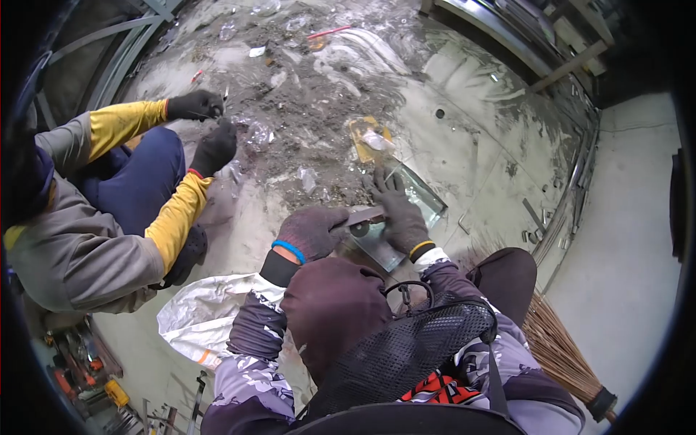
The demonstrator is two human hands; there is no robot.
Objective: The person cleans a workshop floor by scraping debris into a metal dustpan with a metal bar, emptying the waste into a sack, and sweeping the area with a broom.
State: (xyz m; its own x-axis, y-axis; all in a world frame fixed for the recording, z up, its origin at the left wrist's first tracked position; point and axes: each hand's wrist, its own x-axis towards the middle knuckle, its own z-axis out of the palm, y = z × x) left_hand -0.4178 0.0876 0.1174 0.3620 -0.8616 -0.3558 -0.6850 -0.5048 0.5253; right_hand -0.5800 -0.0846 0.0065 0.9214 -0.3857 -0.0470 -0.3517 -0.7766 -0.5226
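Observation:
My left hand [313, 230], in a dark glove with a blue cuff, is closed around one end of a flat grey strip [365, 215]. The strip's other end runs to my right hand [400, 214], whose gloved fingers stretch forward, flat over a glassy rectangular panel [426, 194]. Part of the panel is hidden under this hand. A round dark spot [359, 230] shows beneath the strip. Just past my right fingertips lies a yellow piece [360, 138] with a crumpled white wad [377, 140] on it.
To the left, a crouching co-worker [109, 217] in dark gloves holds something small. Grey dirt and plastic scraps [308, 179] cover the floor ahead. A white sack [206, 315] lies left, a stick broom [562, 344] right. Tools [87, 366] sit lower left; metal lengths line the right wall.

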